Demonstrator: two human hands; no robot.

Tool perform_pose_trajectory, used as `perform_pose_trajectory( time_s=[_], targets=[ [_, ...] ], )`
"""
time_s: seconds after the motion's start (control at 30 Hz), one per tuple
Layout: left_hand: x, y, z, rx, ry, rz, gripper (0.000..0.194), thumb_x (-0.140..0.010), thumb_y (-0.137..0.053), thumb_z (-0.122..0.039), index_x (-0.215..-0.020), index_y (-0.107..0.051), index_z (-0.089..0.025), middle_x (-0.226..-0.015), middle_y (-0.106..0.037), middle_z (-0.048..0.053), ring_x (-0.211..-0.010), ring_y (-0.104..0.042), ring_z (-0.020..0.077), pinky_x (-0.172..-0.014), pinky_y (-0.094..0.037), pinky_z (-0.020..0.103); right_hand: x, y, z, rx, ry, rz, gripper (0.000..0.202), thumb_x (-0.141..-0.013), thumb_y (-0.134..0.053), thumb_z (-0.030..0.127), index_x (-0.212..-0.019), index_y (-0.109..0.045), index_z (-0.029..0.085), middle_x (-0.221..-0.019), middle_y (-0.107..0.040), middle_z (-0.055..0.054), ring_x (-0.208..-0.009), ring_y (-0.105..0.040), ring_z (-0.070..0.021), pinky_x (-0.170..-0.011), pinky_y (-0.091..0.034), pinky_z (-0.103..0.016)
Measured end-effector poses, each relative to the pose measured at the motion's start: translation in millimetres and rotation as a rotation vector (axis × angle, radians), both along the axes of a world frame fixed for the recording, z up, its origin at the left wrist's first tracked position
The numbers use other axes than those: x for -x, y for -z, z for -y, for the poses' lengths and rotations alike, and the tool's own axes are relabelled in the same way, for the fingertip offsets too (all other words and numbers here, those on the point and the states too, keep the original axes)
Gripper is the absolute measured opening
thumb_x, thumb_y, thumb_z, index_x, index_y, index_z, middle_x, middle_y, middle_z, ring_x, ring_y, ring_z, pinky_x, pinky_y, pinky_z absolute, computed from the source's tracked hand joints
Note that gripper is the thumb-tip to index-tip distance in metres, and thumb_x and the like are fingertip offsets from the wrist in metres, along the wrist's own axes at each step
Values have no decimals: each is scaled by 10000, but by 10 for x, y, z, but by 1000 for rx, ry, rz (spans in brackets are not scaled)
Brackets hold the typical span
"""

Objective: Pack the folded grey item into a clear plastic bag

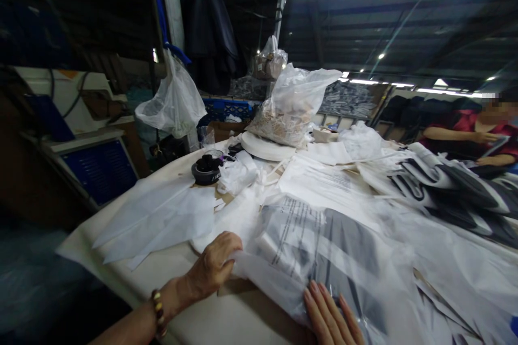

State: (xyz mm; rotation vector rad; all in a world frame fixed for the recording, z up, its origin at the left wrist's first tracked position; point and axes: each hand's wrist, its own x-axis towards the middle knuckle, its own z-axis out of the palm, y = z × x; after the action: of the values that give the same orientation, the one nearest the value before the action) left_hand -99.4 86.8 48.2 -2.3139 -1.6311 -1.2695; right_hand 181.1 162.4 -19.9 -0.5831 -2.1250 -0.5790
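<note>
A clear plastic bag (343,248) with printed text lies on the table, a folded dark grey and white item inside it. My left hand (214,264), with a beaded bracelet at the wrist, is closed on the bag's left edge, thumb against curled fingers. My right hand (329,312) lies flat on the near side of the bag, its fingers stretched out; the lower part of the hand is cut off by the frame.
White sheets (162,215) cover the table's left part, near a black tape roll (206,170). A stuffed plastic bag (283,113) stands behind. Black-and-white pieces (449,188) and scissors (445,302) lie right. A person (473,129) sits beyond.
</note>
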Motion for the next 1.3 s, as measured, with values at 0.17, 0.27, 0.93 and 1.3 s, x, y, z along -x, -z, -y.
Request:
perform_pose_trajectory(
  time_s=[0.17, 0.27, 0.93, 1.3],
  targets=[
    [-23, -199, -44, -6, 151, -54, 240, -832, -372, -57, -646, -444, -191, -669, -593, 10, -738, -529, 150, -711, -413, 292, -27, 23, 15, 33, -7, 5, 471, -944, -319, 173, -1415, -308, 187, -1045, -695, -60, -962, -655, -167, -1100, -273, -370],
    [-11, -313, 6, 69, 318, -144, 293, -910, -284, -130, -680, -456, -189, -754, -632, 51, -826, -538, 171, -774, -409, 324, -31, 34, 16, 42, -7, 14, 483, -938, -309, 153, -1419, -298, 183, -1058, -689, -69, -980, -648, -169, -1101, -266, -371],
    [137, -133, -104, 269, -64, 127, 158, -770, -324, -129, -687, -441, -195, -586, -466, -35, -529, -468, 106, -532, -369, 205, -165, -64, -57, -70, -70, 232, 313, -876, -403, 144, -1099, -623, 138, -1112, -667, -89, -1004, -638, -185, -1129, -182, -413],
    [-55, -33, -28, 369, -20, 869, 203, -783, -593, -336, -705, -666, -164, -808, -595, 16, -493, -449, 53, -463, -398, 171, -122, 3, 1, 50, -66, 131, 330, -878, -402, 136, -1141, -601, 135, -1176, -634, -93, -1129, -562, -190, -1126, -210, -393]
  ],
)
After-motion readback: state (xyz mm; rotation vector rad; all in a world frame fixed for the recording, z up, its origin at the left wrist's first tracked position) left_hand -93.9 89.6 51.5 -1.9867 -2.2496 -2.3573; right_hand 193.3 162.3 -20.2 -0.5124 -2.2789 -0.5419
